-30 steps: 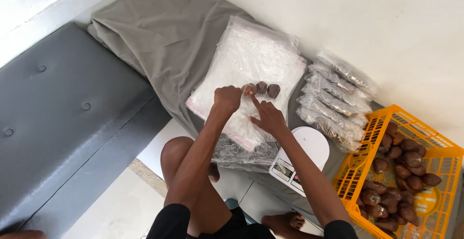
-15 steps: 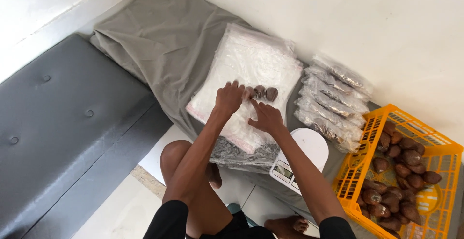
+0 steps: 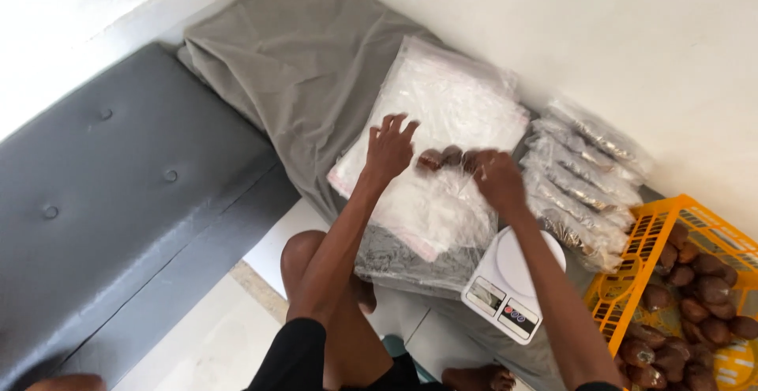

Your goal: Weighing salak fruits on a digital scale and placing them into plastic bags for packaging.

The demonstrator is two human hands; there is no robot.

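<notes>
A stack of clear plastic bags (image 3: 442, 122) lies on a grey cloth (image 3: 300, 59), and everything else sits around that stack. The left hand (image 3: 389, 148) rests on the stack's near-left part with its fingers spread and loose, gripping nothing, the palm pressed flat against the plastic. The right hand (image 3: 497, 179) is over the stack's right edge; its fingers curl around the end of a short row of brown fruits (image 3: 442, 157) that lie on top of the stack between the two hands (motion blur makes it hard to say whether the fingers truly pinch one or only touch it). Just below the stack, towards the person, stands a white kitchen scale (image 3: 513, 280), partly under the right forearm. To the right of the stack lies a row of filled, sealed bags (image 3: 580, 178) against the white wall, and beyond them, at the lower right, an orange crate (image 3: 655, 229) holds more of the same brown fruits. Left of the stack, past the cloth, runs a grey padded bench (image 3: 118, 201).
</notes>
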